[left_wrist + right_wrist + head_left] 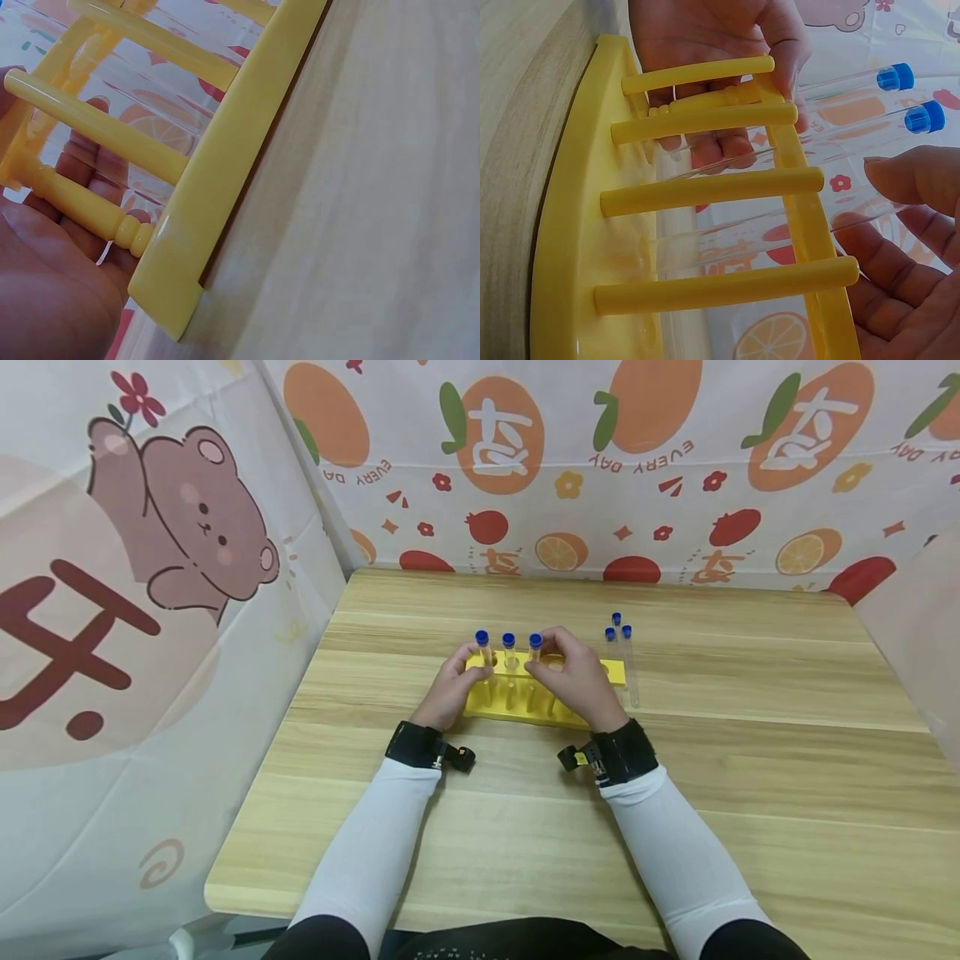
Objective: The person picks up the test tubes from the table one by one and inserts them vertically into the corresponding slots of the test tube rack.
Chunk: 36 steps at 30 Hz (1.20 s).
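A yellow test tube rack [543,713] stands on the table, with three clear blue-capped test tubes upright in its left part. My left hand [452,687] grips the rack's left end, thumb in front and fingers behind the end post [79,206]. With thumb and fingertips, my right hand [576,675] pinches the third test tube [535,648] just below its cap. In the right wrist view that tube's lower part runs down between the rack's bars, and its cap is hidden behind the thumb. The other two tubes [847,132] show beside it.
Three more blue-capped test tubes [632,670] lie on the wooden table [720,735] at the rack's right end, partly behind it. A fruit-printed curtain [570,518] hangs along the table's back edge, and a bear-printed one [202,518] at the left.
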Available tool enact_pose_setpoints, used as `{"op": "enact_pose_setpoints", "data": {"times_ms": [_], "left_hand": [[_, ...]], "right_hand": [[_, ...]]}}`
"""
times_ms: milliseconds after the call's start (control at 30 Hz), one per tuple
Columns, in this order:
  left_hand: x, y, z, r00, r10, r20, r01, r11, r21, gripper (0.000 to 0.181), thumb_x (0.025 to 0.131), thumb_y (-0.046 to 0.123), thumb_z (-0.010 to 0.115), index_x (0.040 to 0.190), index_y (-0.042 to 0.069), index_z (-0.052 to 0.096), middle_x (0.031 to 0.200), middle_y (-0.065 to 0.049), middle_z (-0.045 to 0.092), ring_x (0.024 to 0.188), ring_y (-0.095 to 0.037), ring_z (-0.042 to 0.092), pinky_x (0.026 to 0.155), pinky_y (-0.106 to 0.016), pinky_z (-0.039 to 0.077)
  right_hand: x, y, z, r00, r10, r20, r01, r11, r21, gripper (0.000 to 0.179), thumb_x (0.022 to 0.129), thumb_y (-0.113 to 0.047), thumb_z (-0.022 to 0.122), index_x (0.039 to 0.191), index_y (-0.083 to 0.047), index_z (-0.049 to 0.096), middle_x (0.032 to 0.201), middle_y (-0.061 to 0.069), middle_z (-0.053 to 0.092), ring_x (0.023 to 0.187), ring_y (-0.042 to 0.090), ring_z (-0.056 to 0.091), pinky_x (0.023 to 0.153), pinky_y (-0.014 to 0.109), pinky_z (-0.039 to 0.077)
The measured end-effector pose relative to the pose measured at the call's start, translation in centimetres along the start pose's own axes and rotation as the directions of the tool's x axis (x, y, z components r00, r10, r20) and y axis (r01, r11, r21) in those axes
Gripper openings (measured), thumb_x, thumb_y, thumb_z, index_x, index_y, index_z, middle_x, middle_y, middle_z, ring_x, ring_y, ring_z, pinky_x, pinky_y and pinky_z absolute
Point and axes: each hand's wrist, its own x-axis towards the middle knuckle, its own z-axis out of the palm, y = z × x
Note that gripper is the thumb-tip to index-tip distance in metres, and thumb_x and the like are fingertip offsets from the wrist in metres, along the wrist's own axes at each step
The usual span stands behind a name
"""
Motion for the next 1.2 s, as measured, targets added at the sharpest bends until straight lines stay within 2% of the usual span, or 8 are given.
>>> {"op": "enact_pose_setpoints", "data": {"times_ms": [367,600,833,1033,1200], "left_hand": [[-0.1,0.2,0.0,1.000,-0.006,-0.002,0.006,1.000,-0.002,0.023,0.093,0.006,0.056,0.111,0.020,0.056,0.131,-0.007,0.051,0.139,-0.023,0.032,0.109,-0.045,0.034],[-0.2,0.1,0.1,1.000,-0.001,-0.002,0.001,1.000,0.007,0.023,0.093,0.006,0.056,0.113,0.018,0.056,0.133,-0.008,0.050,0.139,-0.022,0.032,0.110,-0.044,0.034],[-0.4,0.0,0.1,1.000,0.001,-0.001,-0.001,1.000,0.006,0.023,0.093,0.006,0.056,0.113,0.019,0.056,0.136,-0.010,0.049,0.141,-0.023,0.031,0.112,-0.047,0.032],[-0.5,-0.3,0.1,1.000,-0.001,-0.003,0.001,1.000,0.009,0.023,0.093,0.008,0.057,0.113,0.020,0.056,0.148,-0.013,0.042,0.144,-0.022,0.025,0.114,-0.049,0.028],[-0.6,-0.5,0.1,1.000,0.017,-0.005,-0.017,1.000,0.008,0.023,0.092,0.008,0.057,0.111,0.020,0.056,0.152,-0.015,0.039,0.145,-0.023,0.023,0.115,-0.051,0.026]], "right_hand": [[-0.1,-0.1,0.0,1.000,0.008,-0.003,-0.008,1.000,-0.021,0.032,0.088,-0.026,0.072,0.115,-0.017,0.060,0.111,0.002,0.066,0.108,0.019,0.059,0.100,0.042,0.048],[-0.2,0.0,0.0,1.000,-0.002,-0.003,0.002,0.999,-0.037,0.039,0.088,-0.027,0.073,0.122,-0.014,0.059,0.116,0.002,0.066,0.112,0.019,0.060,0.101,0.042,0.048],[-0.4,0.0,-0.3,1.000,-0.017,-0.021,0.016,0.999,-0.043,0.045,0.086,-0.032,0.075,0.126,-0.019,0.058,0.117,0.000,0.065,0.113,0.018,0.060,0.101,0.043,0.048],[-0.7,0.3,-0.8,0.998,-0.059,-0.037,0.058,0.998,-0.031,0.054,0.084,-0.044,0.074,0.131,-0.024,0.056,0.122,-0.001,0.064,0.118,0.017,0.057,0.106,0.052,0.041],[-0.8,0.5,-1.3,0.997,-0.065,-0.048,0.064,0.998,-0.023,0.062,0.084,-0.049,0.073,0.137,-0.026,0.053,0.132,0.001,0.061,0.131,0.018,0.049,0.111,0.057,0.032]]}}
